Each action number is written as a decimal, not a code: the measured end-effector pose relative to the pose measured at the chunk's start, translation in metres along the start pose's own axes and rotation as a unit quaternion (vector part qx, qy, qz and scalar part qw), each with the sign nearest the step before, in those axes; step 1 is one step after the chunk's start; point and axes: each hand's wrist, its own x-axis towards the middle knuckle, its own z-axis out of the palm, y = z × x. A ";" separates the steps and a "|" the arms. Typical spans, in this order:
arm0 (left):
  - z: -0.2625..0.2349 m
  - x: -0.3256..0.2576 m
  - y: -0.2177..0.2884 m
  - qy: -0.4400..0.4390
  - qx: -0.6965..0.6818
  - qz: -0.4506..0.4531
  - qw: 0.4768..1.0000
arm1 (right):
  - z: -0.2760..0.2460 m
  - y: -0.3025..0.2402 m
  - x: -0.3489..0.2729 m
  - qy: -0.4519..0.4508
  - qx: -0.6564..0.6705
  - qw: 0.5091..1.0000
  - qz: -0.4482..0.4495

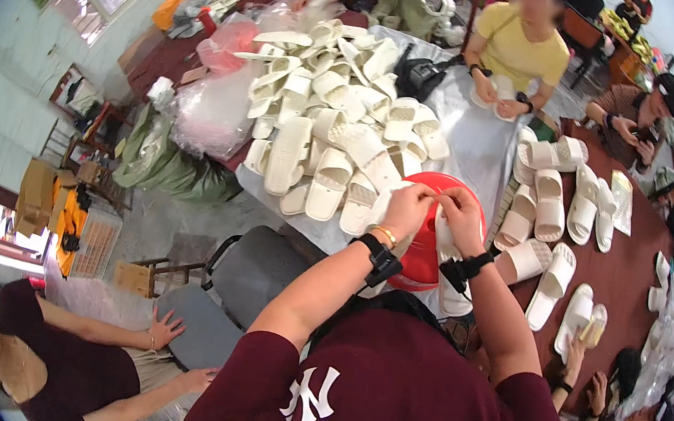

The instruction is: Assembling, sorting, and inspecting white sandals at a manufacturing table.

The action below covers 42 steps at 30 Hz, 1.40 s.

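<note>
My left hand point(407, 209) and my right hand point(461, 217) meet at the fingertips above a round red plastic basin point(419, 265). Both are closed in a pinch; anything between the fingers is too small or hidden to name. White slide slippers lie close under them: one partly covered by my left hand, and another slipper point(453, 299) beneath my right wrist at the basin's side. Just past my left hand rises a large heap of white slippers point(339, 128), piled loosely with soles and straps facing many ways.
More white slippers point(552, 286) stand on the dark red table point(623, 279) at right, where a person's hand point(574, 355) touches one. Across the table a person in yellow point(523, 47) holds a slipper. Grey chairs point(260, 260), clear plastic bags point(217, 110) and a seated person are at left.
</note>
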 end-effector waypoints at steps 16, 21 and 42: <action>-0.007 0.002 -0.007 -0.012 -0.121 -0.057 0.991 | 0.005 0.007 -0.002 0.033 -0.029 0.997 -0.065; -0.006 0.002 -0.010 -0.008 -0.119 -0.065 0.991 | 0.005 0.007 -0.002 0.032 -0.037 0.997 -0.068; -0.006 0.001 -0.014 -0.019 -0.135 -0.055 0.989 | 0.004 0.013 0.001 0.025 -0.050 0.995 -0.077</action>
